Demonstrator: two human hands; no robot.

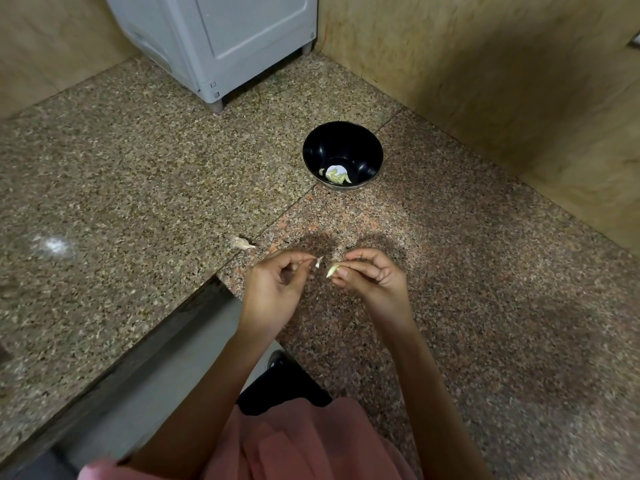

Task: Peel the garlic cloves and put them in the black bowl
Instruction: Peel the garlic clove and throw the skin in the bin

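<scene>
A black bowl (pixel 343 154) stands on the granite counter, with several pale peeled garlic cloves (pixel 335 176) lying in its bottom. Below it, over the counter, my right hand (pixel 372 273) pinches a garlic clove (pixel 333 270) between thumb and fingertips. My left hand (pixel 277 285) is a short way to the left of it and pinches a small scrap of garlic skin (pixel 318 263). The two hands do not touch. Another garlic clove (pixel 242 243) with its skin on lies on the counter, up and left of my left hand.
A grey-white appliance (pixel 221 39) stands on short feet at the back of the counter. A tan tiled wall (pixel 502 81) runs along the right. The counter's inner corner edge (pixel 214 282) drops away just left of my left hand. Small skin flakes lie around the hands.
</scene>
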